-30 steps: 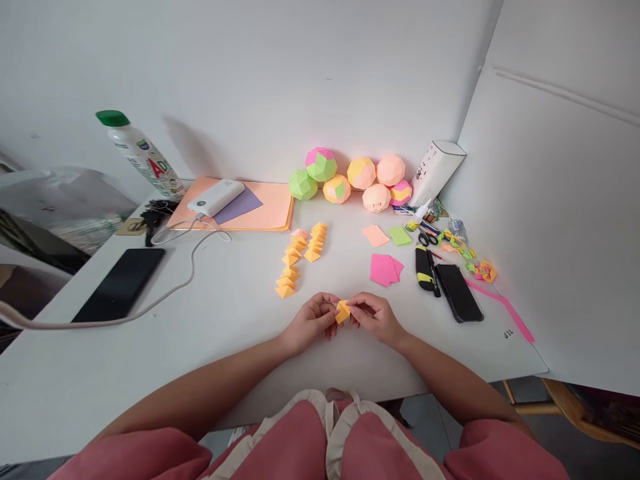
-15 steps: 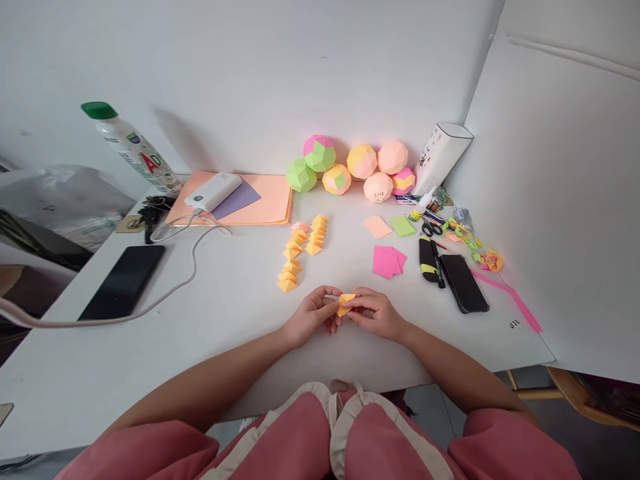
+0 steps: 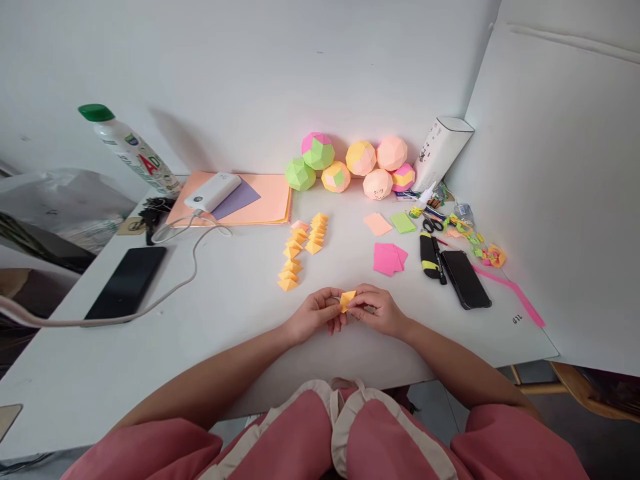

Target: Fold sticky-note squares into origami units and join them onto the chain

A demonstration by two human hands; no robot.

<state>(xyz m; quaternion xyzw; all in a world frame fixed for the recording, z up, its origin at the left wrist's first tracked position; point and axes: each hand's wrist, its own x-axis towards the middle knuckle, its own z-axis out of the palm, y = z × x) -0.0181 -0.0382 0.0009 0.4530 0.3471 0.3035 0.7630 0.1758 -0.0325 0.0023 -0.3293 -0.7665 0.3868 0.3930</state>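
A small folded orange paper piece (image 3: 347,301) is held between both hands near the table's front edge. My left hand (image 3: 317,312) pinches its left side, fingers curled beneath. On the right side, the fingertips of my right hand (image 3: 375,309) close on the same piece. Beyond my left hand stand rows of folded orange paper pieces (image 3: 291,266), with a second row (image 3: 317,233) beside them. Pink paper squares (image 3: 389,259) lie beyond my right hand, and behind them are peach squares (image 3: 377,224) and green squares (image 3: 403,223).
Several faceted paper balls (image 3: 361,159) line the wall. At right are a black phone (image 3: 467,280), cutter (image 3: 429,255), scissors (image 3: 433,225) and glue bottle (image 3: 423,202). A cable (image 3: 175,288) crosses the left side, over another phone (image 3: 127,281); a bottle (image 3: 135,152) stands behind.
Both hands still hold the orange piece. The right fingers have shifted slightly on it, and its face appears turned a little. The camera view has moved slightly.
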